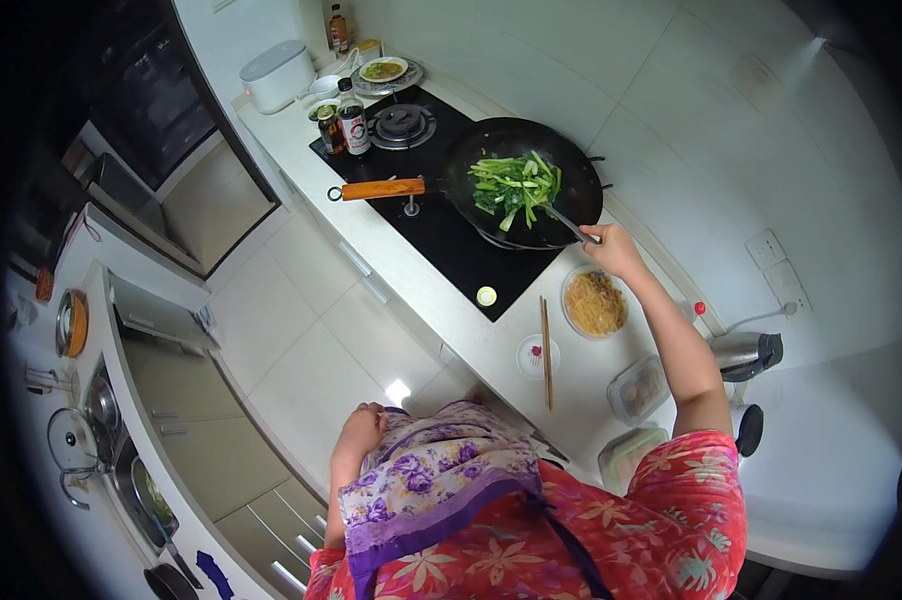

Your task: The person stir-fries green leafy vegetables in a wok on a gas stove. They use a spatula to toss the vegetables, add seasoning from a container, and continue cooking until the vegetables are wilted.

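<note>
My right hand (pixel 612 249) is closed around the handle of a metal spatula (pixel 567 223), whose far end is in leafy greens with pale stalks (pixel 517 187). The greens lie in a black wok (pixel 582 161) on the right part of the black stove top (pixel 451 244). The wok's wooden handle (pixel 383 189) points left, with no hand on it. My left hand (pixel 364 427) rests at the side of the floral apron (pixel 421 472), fingers curled; whether it grips the cloth I cannot tell. A plate of shredded yellow food (pixel 595 304) stands near my right forearm.
Chopsticks (pixel 546 352) lie across a small white dish (pixel 529 362). Food containers (pixel 638 390) and an electric kettle (pixel 743 356) stand at the right. Sauce bottles (pixel 353 124) stand beside the rear burner (pixel 402 124). A plate of food (pixel 383 70) is farther back. A sink counter (pixel 158 480) runs along the left.
</note>
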`<state>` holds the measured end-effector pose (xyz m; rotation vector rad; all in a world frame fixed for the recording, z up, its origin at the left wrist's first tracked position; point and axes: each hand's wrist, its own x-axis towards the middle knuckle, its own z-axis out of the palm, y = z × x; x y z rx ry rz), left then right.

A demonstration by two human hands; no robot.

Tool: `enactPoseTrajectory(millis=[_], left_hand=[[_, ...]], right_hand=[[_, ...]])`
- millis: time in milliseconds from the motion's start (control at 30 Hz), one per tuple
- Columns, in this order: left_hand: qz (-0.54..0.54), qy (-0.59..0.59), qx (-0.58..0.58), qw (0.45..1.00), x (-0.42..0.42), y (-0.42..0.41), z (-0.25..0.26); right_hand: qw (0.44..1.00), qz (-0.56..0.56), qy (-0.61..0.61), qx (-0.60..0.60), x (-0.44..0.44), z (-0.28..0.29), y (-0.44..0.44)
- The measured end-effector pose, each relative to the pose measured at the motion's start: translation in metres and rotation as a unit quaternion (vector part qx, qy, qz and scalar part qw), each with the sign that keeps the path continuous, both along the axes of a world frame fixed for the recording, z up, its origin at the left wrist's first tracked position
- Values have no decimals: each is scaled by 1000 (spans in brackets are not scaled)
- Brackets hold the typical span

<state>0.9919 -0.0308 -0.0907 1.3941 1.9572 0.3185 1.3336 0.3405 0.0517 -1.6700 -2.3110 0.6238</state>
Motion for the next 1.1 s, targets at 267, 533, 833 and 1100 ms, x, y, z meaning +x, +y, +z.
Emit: enactPoseTrajectory(millis=[267,533,833,1100], left_hand=[[-20,-10,23,999,-2,4,-1],[-15,-9,25,1000,-7,-11,-17],[-9,-19,21,1000,-5,-4,-9],[-13,-15,-5,1000,0,2,-6]], right_hand=[[993,82,-81,24,-9,19,15],[970,88,-216,75,-18,50,14],[867,157,-392,264,-12,104,62],[859,214,-348,308,-43,43,46]])
